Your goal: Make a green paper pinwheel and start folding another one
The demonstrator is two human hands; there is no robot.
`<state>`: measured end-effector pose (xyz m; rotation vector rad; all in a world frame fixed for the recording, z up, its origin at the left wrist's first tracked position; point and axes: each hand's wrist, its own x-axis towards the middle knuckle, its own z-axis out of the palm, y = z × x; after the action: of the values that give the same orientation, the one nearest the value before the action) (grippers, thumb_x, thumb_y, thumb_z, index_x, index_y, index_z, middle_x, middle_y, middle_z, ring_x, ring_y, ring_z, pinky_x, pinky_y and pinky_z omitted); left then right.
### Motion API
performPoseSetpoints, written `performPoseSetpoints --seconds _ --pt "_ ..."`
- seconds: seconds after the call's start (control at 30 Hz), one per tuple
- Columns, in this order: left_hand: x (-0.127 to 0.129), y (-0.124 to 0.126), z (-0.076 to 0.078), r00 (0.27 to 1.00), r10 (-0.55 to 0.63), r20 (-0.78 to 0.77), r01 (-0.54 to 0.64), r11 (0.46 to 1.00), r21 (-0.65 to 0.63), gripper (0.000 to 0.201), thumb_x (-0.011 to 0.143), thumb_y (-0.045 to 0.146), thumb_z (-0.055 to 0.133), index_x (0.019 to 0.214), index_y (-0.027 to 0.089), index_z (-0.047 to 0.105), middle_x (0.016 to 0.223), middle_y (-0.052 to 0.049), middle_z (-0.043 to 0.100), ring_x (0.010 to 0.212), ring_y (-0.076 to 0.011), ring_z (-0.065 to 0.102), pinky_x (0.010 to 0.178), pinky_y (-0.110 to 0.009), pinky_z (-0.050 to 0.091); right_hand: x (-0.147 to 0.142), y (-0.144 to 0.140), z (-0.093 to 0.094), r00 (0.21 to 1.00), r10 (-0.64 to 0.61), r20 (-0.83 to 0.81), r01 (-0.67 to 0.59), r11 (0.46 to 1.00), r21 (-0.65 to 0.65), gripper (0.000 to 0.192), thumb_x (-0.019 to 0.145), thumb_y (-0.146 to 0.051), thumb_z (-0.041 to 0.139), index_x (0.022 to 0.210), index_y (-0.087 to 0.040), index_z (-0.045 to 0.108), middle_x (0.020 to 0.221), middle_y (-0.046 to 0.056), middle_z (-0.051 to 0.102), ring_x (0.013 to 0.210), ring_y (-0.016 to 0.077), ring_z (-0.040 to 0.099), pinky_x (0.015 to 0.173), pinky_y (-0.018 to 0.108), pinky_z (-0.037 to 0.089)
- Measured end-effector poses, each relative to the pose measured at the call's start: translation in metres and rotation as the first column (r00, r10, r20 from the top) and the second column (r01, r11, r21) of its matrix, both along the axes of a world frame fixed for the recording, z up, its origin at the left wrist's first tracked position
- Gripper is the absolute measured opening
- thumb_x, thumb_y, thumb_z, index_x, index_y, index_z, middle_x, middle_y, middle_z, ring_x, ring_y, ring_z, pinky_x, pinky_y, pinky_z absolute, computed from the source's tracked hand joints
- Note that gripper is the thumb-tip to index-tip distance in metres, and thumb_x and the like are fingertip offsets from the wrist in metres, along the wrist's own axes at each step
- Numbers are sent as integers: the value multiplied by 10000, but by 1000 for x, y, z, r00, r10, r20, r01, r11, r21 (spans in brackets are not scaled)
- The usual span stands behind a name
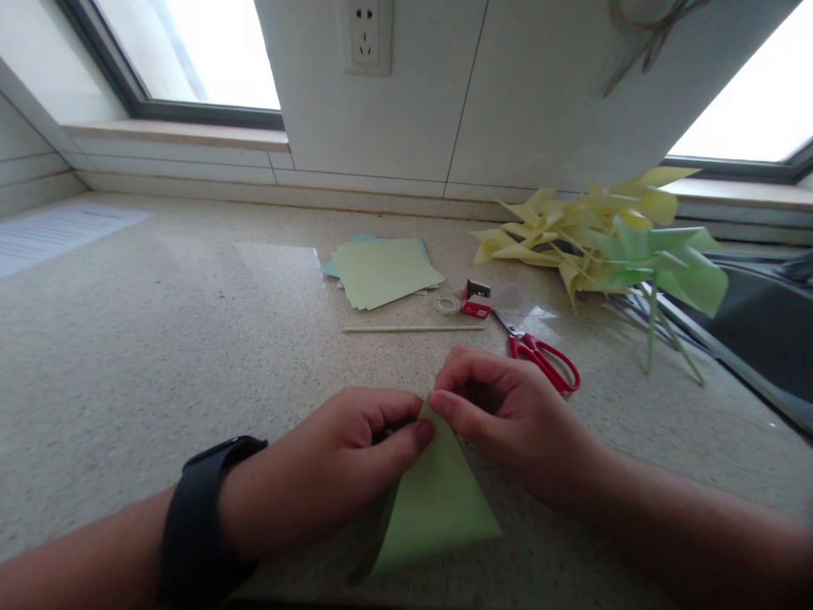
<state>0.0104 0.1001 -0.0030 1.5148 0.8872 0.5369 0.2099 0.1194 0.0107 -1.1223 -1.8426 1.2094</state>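
Two bare hands meet over a speckled stone counter, pinching the top corner of a folded sheet of green paper. Left hand, with a black watch on its wrist, has its thumb and fingers closed on the paper's upper point from the left side. Right hand grips the same point from the right, its thumb and forefinger pressed together on the tip, so that the two thumbs almost touch. From the pinched corner the green paper spreads downward and toward the person as a triangle, lying partly on the counter with its left edge lifted and curling under the left hand. Just beyond the right hand, nearly touching its knuckles, lie red-handled scissors with the blades pointing away. Farther beyond the grip lies a thin pale green stick, flat on the counter and running left to right. Behind the stick and slightly left of the pinch sits a small stack of square pale green paper sheets. Beside that stack, toward the right, are a small roll of clear tape and a small red and black box. Well off to the right and beyond the hands lies a heap of finished paper pinwheels, yellow ones behind and green ones in front, with their sticks pointing toward the person. A dark sink lies at the far right. A wall socket sits high on the wall beyond the grip, between two bright windows.
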Motion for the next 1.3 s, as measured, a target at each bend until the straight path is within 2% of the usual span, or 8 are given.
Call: performPoseSetpoints --seconds 0.33,0.87,1.3 --pt "0 0 -4 999 13 -34 -14 1000 -25 367 972 487 496 852 171 639 773 1 553 690 -135 450 591 -233 378 -1 0 -1 1000 2 -9 -2 1000 7 166 853 -328 627 728 -219 614 677 -5 606 634 135 544 548 254 454" --pt "-1 0 -4 999 7 -51 -8 1000 -18 377 978 497 479 817 177 596 762 13 512 694 -134 421 603 -244 366 0 1 -1 1000 14 10 -14 1000 -1 151 856 -331 623 747 -226 607 665 -13 577 616 132 528 529 250 436" --pt "-2 -1 -3 999 -11 -37 10 1000 -27 352 991 453 471 862 168 631 790 1 561 707 -136 457 624 -241 391 -1 -1 1 1000 5 -3 -5 999 -39 155 848 -334 618 752 -213 608 654 -16 544 609 132 487 507 248 402"
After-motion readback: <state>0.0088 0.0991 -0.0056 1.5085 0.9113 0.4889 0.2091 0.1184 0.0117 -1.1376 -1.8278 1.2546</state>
